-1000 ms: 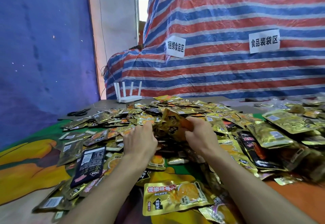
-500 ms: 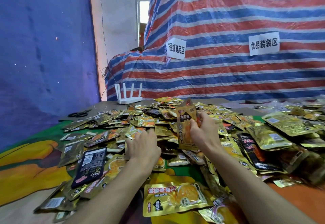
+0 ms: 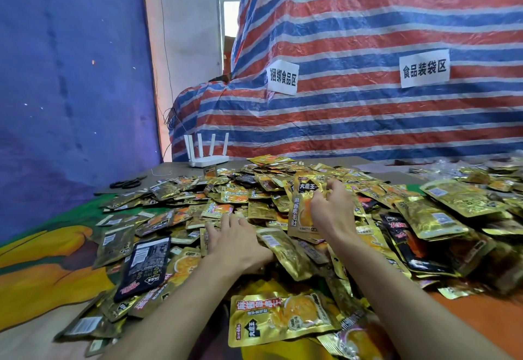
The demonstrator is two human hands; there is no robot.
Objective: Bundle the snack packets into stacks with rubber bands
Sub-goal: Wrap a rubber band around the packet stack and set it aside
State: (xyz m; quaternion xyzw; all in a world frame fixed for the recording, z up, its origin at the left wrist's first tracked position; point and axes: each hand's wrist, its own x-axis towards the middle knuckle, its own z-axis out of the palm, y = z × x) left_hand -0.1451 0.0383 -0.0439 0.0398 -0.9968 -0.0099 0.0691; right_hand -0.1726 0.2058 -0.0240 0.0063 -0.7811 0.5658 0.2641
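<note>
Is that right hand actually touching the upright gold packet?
Touching. The head view shows the right hand gripping the upright gold packet, its fingers curled round the packet's right edge.

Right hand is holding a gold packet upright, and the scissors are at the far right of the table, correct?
No: the head view shows the scissors at the far left of the table, near the white router. The right hand does hold a gold packet upright.
</note>
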